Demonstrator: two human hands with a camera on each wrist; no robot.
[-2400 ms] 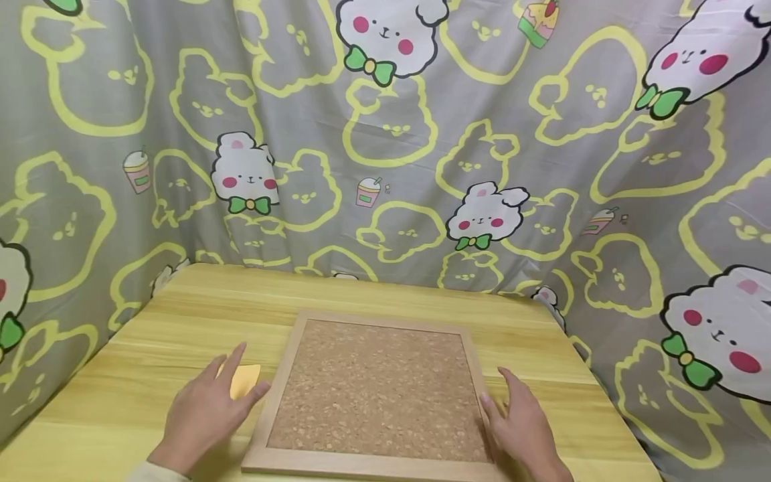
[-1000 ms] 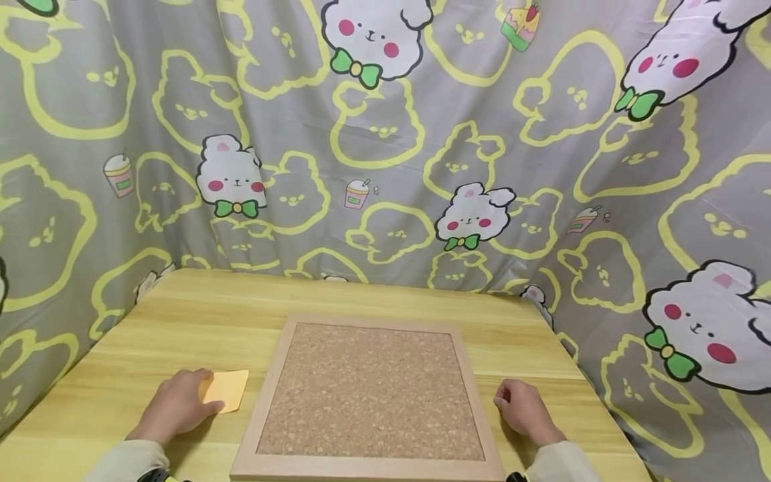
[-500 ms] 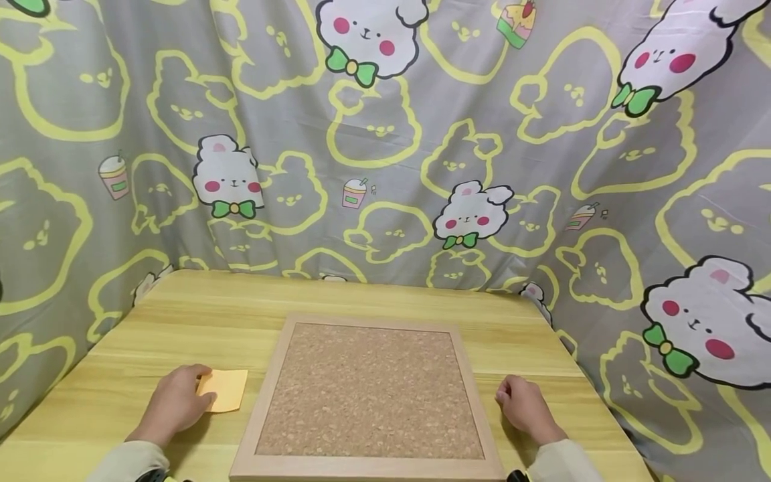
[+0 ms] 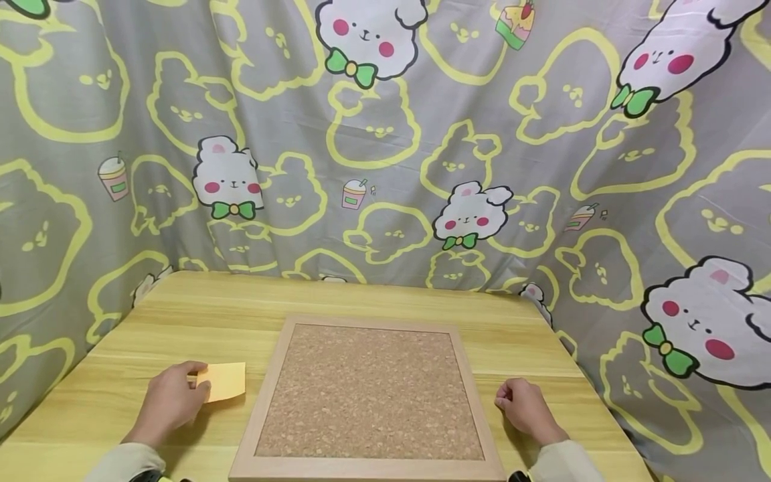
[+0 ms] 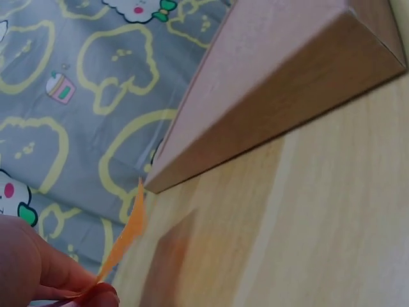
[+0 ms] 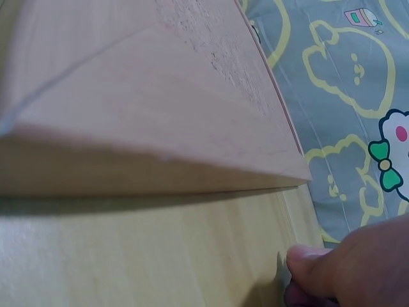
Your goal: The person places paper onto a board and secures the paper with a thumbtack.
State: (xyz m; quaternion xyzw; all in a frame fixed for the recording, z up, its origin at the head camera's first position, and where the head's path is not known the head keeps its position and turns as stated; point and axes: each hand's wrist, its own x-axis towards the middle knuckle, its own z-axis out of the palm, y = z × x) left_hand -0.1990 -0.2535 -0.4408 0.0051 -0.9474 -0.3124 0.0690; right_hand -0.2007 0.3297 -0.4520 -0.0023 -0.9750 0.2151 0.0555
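Observation:
My left hand (image 4: pixel 171 399) pinches an orange sticky note (image 4: pixel 225 381) by its left edge, between thumb and fingers. In the left wrist view the sticky note (image 5: pixel 130 229) stands off the table, slightly bent, with its shadow below it. A cork board (image 4: pixel 370 391) in a light wooden frame lies flat between the hands. To the right of the frame my right hand (image 4: pixel 525 410) rests at the table with its fingers curled. The right wrist view has the right hand (image 6: pixel 351 272) with thumb against the fingers; nothing shows in it there.
The wooden-grain table (image 4: pixel 199 308) extends around the board on the left, back and right. A grey curtain (image 4: pixel 385 147) with yellow outlines and white bunnies hangs behind the table and along both sides.
Earlier the left hand was open by the sticky note, then took hold of it; now the note is lifted off the table. The right hand left the frame's edge and curled its fingers.

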